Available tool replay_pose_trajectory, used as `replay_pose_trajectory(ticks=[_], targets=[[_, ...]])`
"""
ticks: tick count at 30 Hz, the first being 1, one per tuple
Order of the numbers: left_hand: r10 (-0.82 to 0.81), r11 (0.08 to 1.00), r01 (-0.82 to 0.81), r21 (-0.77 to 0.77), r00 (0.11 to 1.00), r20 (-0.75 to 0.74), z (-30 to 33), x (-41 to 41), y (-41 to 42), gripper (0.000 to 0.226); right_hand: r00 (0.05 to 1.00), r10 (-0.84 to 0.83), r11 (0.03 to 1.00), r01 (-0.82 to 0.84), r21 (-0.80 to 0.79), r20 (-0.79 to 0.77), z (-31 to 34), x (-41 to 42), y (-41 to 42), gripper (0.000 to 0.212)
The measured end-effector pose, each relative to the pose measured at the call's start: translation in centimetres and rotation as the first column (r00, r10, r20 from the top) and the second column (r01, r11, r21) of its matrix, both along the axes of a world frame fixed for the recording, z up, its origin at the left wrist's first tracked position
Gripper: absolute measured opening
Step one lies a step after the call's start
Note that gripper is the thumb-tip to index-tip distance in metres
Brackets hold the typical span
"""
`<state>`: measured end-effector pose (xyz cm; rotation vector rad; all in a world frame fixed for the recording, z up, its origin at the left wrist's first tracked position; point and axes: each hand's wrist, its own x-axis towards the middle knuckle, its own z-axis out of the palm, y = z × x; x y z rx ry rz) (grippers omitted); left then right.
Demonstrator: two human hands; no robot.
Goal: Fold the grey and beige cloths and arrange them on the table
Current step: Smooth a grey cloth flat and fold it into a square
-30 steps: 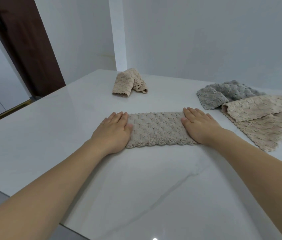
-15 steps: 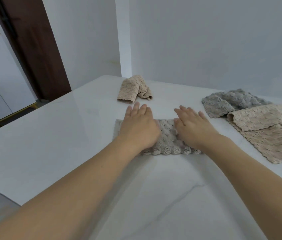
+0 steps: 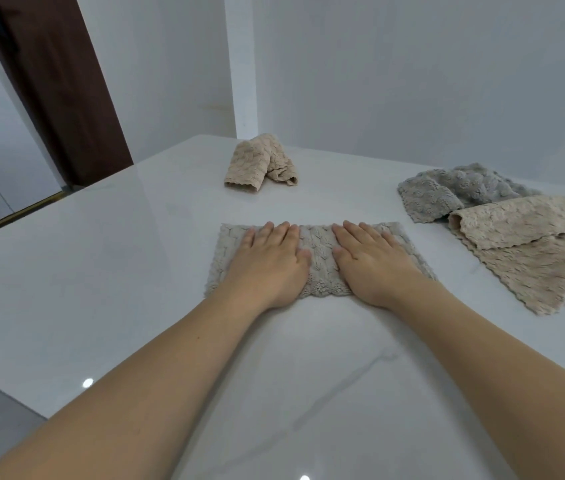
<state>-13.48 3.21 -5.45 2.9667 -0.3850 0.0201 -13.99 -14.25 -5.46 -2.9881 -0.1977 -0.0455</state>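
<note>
Grey folded cloth (image 3: 319,261) under flat left hand (image 3: 270,268) and right hand (image 3: 371,265), loose cloths (image 3: 516,237) alongside.

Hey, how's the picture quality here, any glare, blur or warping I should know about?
Head view: soft, even light; two small bright glare spots on the glossy table, near its front edge. Wide-angle warping stretches the forearms and tilts the wall lines. Both hands, left and right, and the cloth under them look sharp, shadows faint.

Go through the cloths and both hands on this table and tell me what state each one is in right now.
Grey cloth: folded into a strip, flat under both hands.
Left hand: open, pressing the strip.
Right hand: open, pressing the strip.
Folded beige cloth: loosely folded, set aside.
Grey pile cloth: crumpled, unfolded.
Beige pile cloth: unfolded, overlapping the crumpled grey one.
</note>
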Motion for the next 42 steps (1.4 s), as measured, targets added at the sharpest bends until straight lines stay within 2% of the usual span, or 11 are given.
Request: replay_pose_trajectory(ticks=[4,12,14,16,18,20,21,23,25,34,42], targets=[[0.001,1.000,-0.001,-0.002,1.000,-0.010,0.0,-0.1,1.7,0.061,0.999,-0.004,1.000,0.004,-0.014,-0.034,0.3,-0.2,-1.5,0.055],[0.109,0.994,-0.108,0.011,0.990,-0.092,-0.1,-0.5,7.6,0.061,0.977,-0.182,0.983,0.182,-0.006,-0.110,0.4,-1.0,-6.6,0.056],[0.124,0.991,-0.117,0.069,0.985,-0.122,0.4,-0.4,7.3,0.061,0.971,-0.200,0.979,0.194,-0.057,-0.134,0.7,-0.8,-6.2,0.056],[0.157,0.984,-0.145,0.104,0.981,-0.116,1.8,0.1,6.5,0.063,0.970,-0.227,0.965,0.212,-0.152,-0.088,1.9,-0.6,-5.7,0.056],[0.153,0.988,-0.153,-0.005,0.988,-0.032,3.2,0.6,4.6,0.062,0.980,-0.196,0.969,0.198,-0.149,0.024,3.3,-0.3,-4.1,0.055],[0.097,0.985,-0.089,-0.151,0.994,0.044,3.5,0.3,1.8,0.059,0.990,-0.117,0.992,0.120,-0.038,0.076,3.5,-0.6,-1.3,0.054],[0.050,0.987,-0.041,-0.153,0.997,0.056,2.7,-0.1,0.5,0.058,0.996,-0.071,0.997,0.071,0.005,0.062,2.9,-0.9,0.0,0.054],[-0.012,0.998,0.014,-0.053,0.999,0.037,0.6,-0.8,-0.8,0.058,0.999,-0.028,0.999,0.027,0.020,0.030,1.0,-1.6,1.4,0.055],[-0.002,1.000,0.002,-0.006,1.000,0.010,-0.4,-0.6,-0.6,0.060,0.999,-0.039,0.999,0.039,0.016,0.023,-0.1,-1.3,1.1,0.055],[0.004,1.000,-0.004,-0.001,1.000,-0.031,-0.1,0.0,0.4,0.061,0.999,-0.031,0.999,0.031,0.021,-0.006,0.0,-0.7,0.3,0.055],[0.089,0.996,-0.091,-0.016,0.993,-0.082,-0.3,1.7,6.5,0.059,0.994,-0.090,0.996,0.089,-0.020,-0.059,0.3,-1.0,-3.0,0.057]])
